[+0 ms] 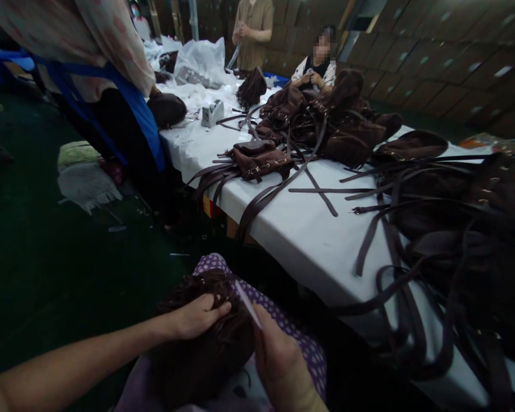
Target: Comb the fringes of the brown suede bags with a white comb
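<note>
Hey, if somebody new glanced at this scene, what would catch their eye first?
Probably the big heap of dark brown bags with trailing straps, spread along the white table ahead and to the right. Nearer, at the bottom, another brown bag lies on purple dotted cloth across the lap. The left hand grips it; the right hand holds a thin pale strip.

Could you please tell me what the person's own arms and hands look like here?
The left hand and right hand are ungloved, with no ring, watch or bracelet discernible. No sleeve covers the visible left forearm; on the right, little shows beyond the wrist. Purple polka-dotted cloth covers the lap.
</note>
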`<state>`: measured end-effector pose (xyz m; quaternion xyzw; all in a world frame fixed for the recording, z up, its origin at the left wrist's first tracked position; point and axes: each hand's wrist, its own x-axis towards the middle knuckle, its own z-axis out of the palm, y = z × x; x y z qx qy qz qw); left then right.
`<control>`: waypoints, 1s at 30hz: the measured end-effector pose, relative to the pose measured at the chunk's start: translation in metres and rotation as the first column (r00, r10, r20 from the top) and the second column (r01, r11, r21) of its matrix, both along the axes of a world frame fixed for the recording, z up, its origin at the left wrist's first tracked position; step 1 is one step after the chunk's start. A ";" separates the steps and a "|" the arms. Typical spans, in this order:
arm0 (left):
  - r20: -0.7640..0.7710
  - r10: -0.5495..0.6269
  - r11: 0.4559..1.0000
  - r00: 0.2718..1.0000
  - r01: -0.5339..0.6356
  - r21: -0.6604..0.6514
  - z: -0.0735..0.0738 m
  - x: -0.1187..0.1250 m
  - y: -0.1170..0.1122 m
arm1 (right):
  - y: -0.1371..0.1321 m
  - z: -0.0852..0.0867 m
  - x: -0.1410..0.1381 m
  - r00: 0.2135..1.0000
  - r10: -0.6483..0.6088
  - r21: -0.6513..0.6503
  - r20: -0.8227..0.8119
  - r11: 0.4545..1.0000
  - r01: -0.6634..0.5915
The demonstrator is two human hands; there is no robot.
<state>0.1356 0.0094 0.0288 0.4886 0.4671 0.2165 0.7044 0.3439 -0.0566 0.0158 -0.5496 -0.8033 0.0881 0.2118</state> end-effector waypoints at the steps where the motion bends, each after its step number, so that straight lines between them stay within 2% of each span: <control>1: -0.007 -0.054 0.996 0.999 0.054 0.073 0.003 0.004 0.001 | -0.003 -0.003 -0.016 0.998 0.016 0.022 0.067 1.000 -0.017; 2: -0.030 -0.104 0.984 0.994 0.107 0.142 0.008 0.005 0.000 | -0.002 -0.005 -0.025 0.986 0.009 0.002 0.164 1.000 -0.009; 4: -0.061 -0.166 0.966 0.984 0.175 0.189 0.019 0.003 -0.002 | 0.007 -0.007 -0.018 0.923 -0.047 -0.118 0.383 0.988 0.099; 6: -0.085 -0.155 0.977 0.984 0.165 0.134 0.028 -0.003 -0.007 | 0.019 -0.007 0.015 0.834 -0.101 -0.224 0.542 0.940 0.259; 8: -0.104 -0.103 0.989 0.989 0.113 0.091 0.032 -0.006 -0.011 | 0.026 -0.004 0.051 0.768 -0.151 -0.266 0.622 0.882 0.389; 10: -0.127 -0.071 0.992 0.989 0.084 0.099 0.032 -0.003 -0.013 | 0.022 -0.002 0.065 0.772 -0.164 -0.271 0.614 0.875 0.401; 13: -0.188 -0.082 0.983 0.979 0.111 0.149 0.030 0.009 -0.013 | 0.006 -0.002 0.045 0.881 -0.036 -0.267 0.471 0.946 0.181; 15: -0.221 -0.125 0.969 0.967 0.166 0.181 0.033 0.013 -0.012 | 0.002 -0.004 0.031 0.908 0.050 -0.320 0.417 0.943 0.094; 16: -0.221 -0.147 0.962 0.964 0.191 0.195 0.035 0.013 -0.012 | 0.003 -0.004 0.033 0.903 0.048 -0.379 0.426 0.916 0.130; 18: -0.196 -0.178 0.953 0.964 0.218 0.211 0.040 0.008 -0.013 | 0.011 -0.002 0.054 0.873 -0.018 -0.491 0.487 0.821 0.291; 20: -0.174 -0.166 0.962 0.971 0.198 0.189 0.041 0.003 -0.013 | 0.018 0.003 0.081 0.826 -0.095 -0.520 0.556 0.735 0.435; 21: -0.174 -0.154 0.969 0.973 0.183 0.166 0.040 0.002 -0.014 | 0.018 0.007 0.089 0.816 -0.125 -0.514 0.564 0.721 0.465; 22: -0.180 -0.145 0.975 0.973 0.172 0.143 0.038 0.002 -0.014 | 0.016 0.010 0.090 0.828 -0.139 -0.500 0.543 0.739 0.452; 23: -0.189 -0.133 0.978 0.973 0.160 0.132 0.036 0.003 -0.015 | 0.011 0.013 0.084 0.863 -0.124 -0.487 0.489 0.782 0.389; 25: -0.201 -0.137 0.977 0.970 0.166 0.133 0.034 0.006 -0.016 | -0.002 0.016 0.058 0.942 0.001 -0.456 0.336 0.875 0.162; 26: -0.209 -0.152 0.973 0.966 0.183 0.138 0.035 0.007 -0.017 | -0.008 0.015 0.044 0.955 0.073 -0.452 0.287 0.890 0.067; 27: -0.225 -0.177 0.967 0.958 0.212 0.140 0.037 0.006 -0.019 | -0.012 0.012 0.035 0.955 0.105 -0.464 0.279 0.885 0.039; 28: -0.250 -0.208 0.959 0.946 0.247 0.136 0.039 0.003 -0.021 | -0.015 0.007 0.031 0.949 0.091 -0.501 0.302 0.862 0.077; 30: -0.314 -0.250 0.947 0.916 0.299 0.120 0.044 -0.006 -0.025 | -0.019 -0.004 0.044 0.919 -0.016 -0.553 0.394 0.795 0.251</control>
